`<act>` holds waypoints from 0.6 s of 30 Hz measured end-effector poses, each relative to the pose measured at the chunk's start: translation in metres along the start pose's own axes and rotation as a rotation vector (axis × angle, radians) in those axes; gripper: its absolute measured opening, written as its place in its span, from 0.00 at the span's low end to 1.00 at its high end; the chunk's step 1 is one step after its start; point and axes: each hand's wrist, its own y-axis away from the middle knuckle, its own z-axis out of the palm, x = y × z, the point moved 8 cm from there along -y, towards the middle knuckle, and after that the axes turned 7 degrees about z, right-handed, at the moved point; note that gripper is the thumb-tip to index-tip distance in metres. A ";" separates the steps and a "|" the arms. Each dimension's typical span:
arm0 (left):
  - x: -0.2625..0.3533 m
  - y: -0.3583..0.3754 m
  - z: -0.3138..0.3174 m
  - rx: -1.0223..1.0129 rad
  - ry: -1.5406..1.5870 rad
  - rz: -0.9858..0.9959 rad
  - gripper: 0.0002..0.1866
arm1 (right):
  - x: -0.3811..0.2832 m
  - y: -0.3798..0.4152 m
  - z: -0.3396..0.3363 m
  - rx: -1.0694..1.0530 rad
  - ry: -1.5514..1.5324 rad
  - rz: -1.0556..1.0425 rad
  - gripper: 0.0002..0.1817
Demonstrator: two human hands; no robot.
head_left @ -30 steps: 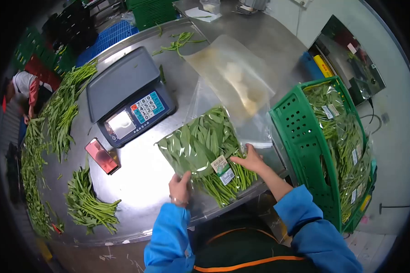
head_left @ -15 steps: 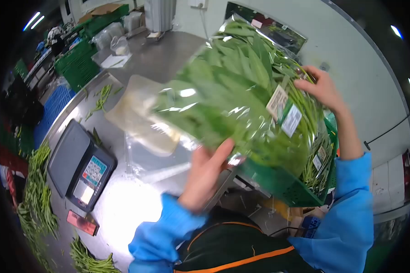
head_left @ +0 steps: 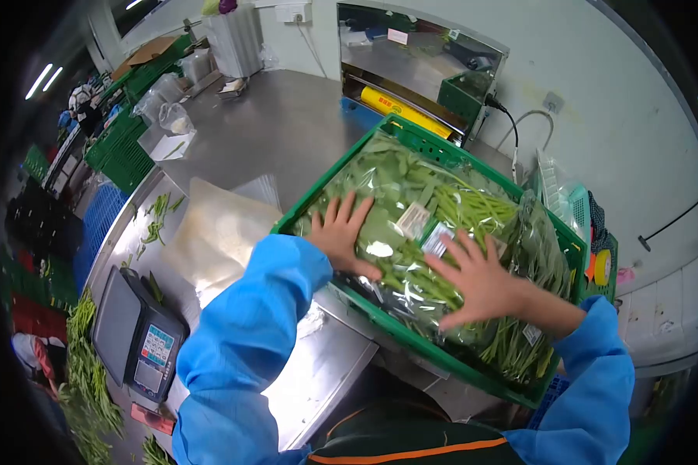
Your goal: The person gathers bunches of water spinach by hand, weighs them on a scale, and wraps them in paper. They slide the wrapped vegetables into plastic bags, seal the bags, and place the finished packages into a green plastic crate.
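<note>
A clear plastic bag of leafy greens (head_left: 473, 203) lies flat in a green plastic crate (head_left: 329, 174). My left hand (head_left: 341, 236) rests on the bag's leafy left part, fingers spread. Over the stems and lower part, my right hand (head_left: 485, 283) is also spread, palm down. Between my hands, a beige label (head_left: 413, 220) and a white label (head_left: 437, 239) show on the bag. More bagged greens (head_left: 539, 248) fill the crate's right side, partly hidden under my right arm. Neither hand grips anything.
Left of the crate are cream-coloured sheets (head_left: 213, 229) and a dark weighing scale (head_left: 153, 349) on the metal table. Loose green stems (head_left: 89, 364) line its left edge. Behind the crate is a yellow roll (head_left: 403, 111). Cables hang on the right wall.
The bag of greens, held up and tilted in both hands before, now lies in the crate. Both hands have let go and lie flat on it. The view has shifted toward the crate.
</note>
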 end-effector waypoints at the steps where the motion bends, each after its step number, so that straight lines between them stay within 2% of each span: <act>1: -0.001 0.001 0.015 -0.105 0.040 -0.036 0.73 | -0.002 0.008 0.018 -0.077 0.107 -0.044 0.52; 2: 0.000 0.004 0.023 -0.145 -0.027 -0.050 0.72 | -0.002 0.016 0.033 -0.155 0.216 -0.090 0.52; 4: -0.001 0.001 0.023 -0.229 -0.047 -0.025 0.71 | 0.003 0.024 0.030 -0.162 0.200 -0.077 0.48; 6: -0.015 -0.014 0.014 -0.174 0.116 0.097 0.65 | 0.013 0.032 0.015 -0.077 -0.094 -0.169 0.36; 7: -0.014 -0.030 -0.003 -0.159 0.285 0.110 0.56 | 0.032 0.036 -0.013 0.024 -0.354 -0.093 0.21; 8: -0.004 -0.044 -0.028 -0.109 0.324 0.025 0.48 | 0.068 0.044 -0.035 0.206 -0.744 0.052 0.15; 9: 0.014 -0.060 -0.049 0.118 0.248 0.166 0.46 | 0.105 0.059 -0.052 0.395 -0.843 0.313 0.16; 10: 0.030 -0.068 -0.067 0.354 0.173 0.293 0.44 | 0.137 0.068 -0.067 0.546 -0.684 0.365 0.17; 11: 0.039 -0.082 -0.063 0.357 0.182 0.299 0.44 | 0.162 0.074 -0.074 0.691 -0.520 0.402 0.19; 12: 0.055 -0.094 -0.054 0.377 -0.018 0.339 0.42 | 0.174 0.068 -0.052 0.689 -0.516 0.404 0.19; 13: 0.066 -0.106 -0.040 0.390 -0.221 0.378 0.40 | 0.189 0.056 -0.008 0.527 -0.307 0.525 0.21; 14: 0.060 -0.124 -0.012 0.302 -0.200 0.361 0.40 | 0.203 0.048 0.032 0.358 -0.101 0.639 0.23; 16: 0.055 -0.139 0.014 0.192 -0.193 0.267 0.42 | 0.220 0.035 0.070 0.349 -0.203 0.678 0.25; 18: 0.049 -0.145 0.017 0.172 -0.188 0.251 0.42 | 0.234 0.033 0.086 0.326 -0.304 0.709 0.27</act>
